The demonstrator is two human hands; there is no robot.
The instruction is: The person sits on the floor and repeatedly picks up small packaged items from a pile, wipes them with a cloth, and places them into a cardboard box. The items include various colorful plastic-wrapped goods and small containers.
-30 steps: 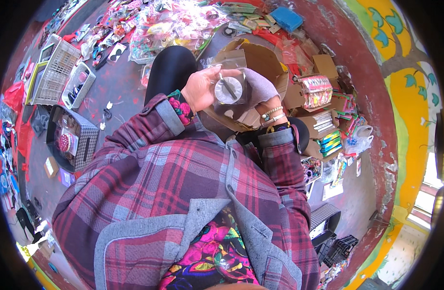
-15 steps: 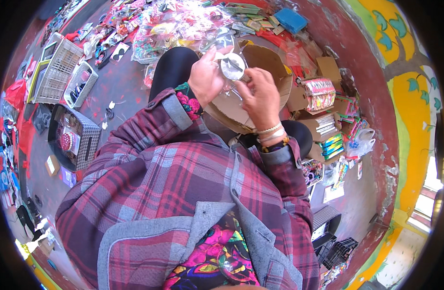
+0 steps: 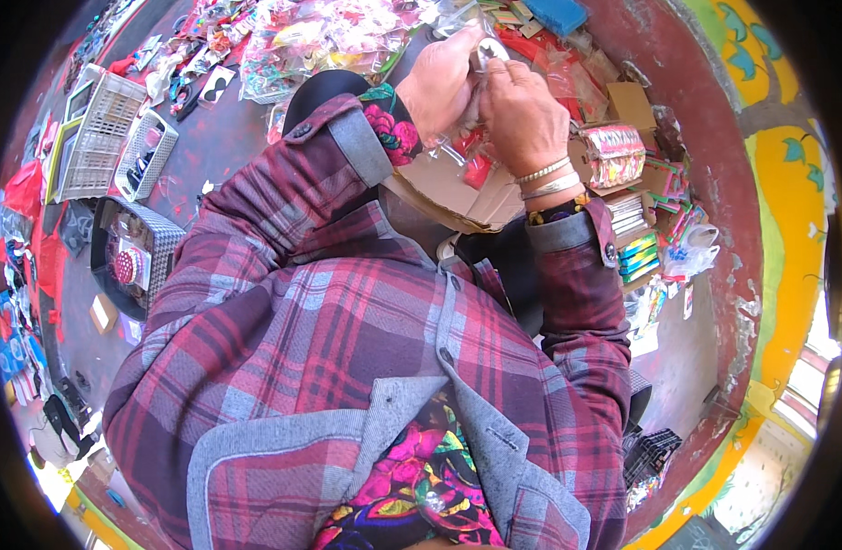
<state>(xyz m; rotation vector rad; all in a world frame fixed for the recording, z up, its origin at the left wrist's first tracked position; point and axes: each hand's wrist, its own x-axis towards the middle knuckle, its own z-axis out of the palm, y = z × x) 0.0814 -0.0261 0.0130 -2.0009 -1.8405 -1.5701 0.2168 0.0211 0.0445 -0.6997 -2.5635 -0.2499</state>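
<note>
My left hand (image 3: 439, 84) and my right hand (image 3: 525, 115) are close together over a cardboard box (image 3: 439, 191), with fingers bent. Between their fingertips is a small round silver-and-white thing (image 3: 490, 52), partly hidden; its kind I cannot make out. The left fingers close on one side of it, and the right thumb and fingers pinch at its near edge. Some clear plastic shows below the hands, over the box. Inside the box lies a bit of red wrapping (image 3: 477, 171).
A heap of plastic-wrapped goods (image 3: 302, 50) lies ahead. White baskets (image 3: 100, 137) and a dark grey bin (image 3: 169, 247) stand to the left. On the right, beside the red wall (image 3: 682, 110), are small cartons and a pink striped pack (image 3: 615, 154).
Both hands have moved forward, and slightly right, with the round thing. Its face, plainly visible before, is now partly covered by my fingers. My right hand has closed in on it.
</note>
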